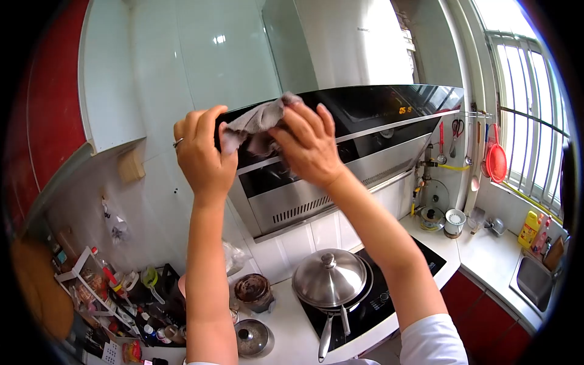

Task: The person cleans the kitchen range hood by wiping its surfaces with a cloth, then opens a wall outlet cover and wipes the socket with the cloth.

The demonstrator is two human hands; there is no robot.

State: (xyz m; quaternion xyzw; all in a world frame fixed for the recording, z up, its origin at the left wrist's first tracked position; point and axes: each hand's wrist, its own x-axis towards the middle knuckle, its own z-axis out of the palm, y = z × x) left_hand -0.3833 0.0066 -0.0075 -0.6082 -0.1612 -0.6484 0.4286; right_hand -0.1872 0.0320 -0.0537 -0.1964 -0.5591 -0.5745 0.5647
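A grey cloth (258,118) lies crumpled against the glossy black front of the range hood (359,112). My right hand (309,146) is closed on the cloth and presses it to the panel, fingers pointing up and left. At the hood's left end, my left hand (204,152) wraps around the edge, with a ring on one finger. Its thumb is right at the cloth's left corner. Orange digits (406,110) glow on the panel to the right of my hands.
Below the hood, a lidded steel pan (330,280) stands on the black cooktop (377,298). A dark-lidded pot (254,292) and a glass-lidded pot (252,337) are to its left. Bottles crowd a rack (82,267) at lower left. A red strainer (496,161) hangs near the window, above the sink (534,283).
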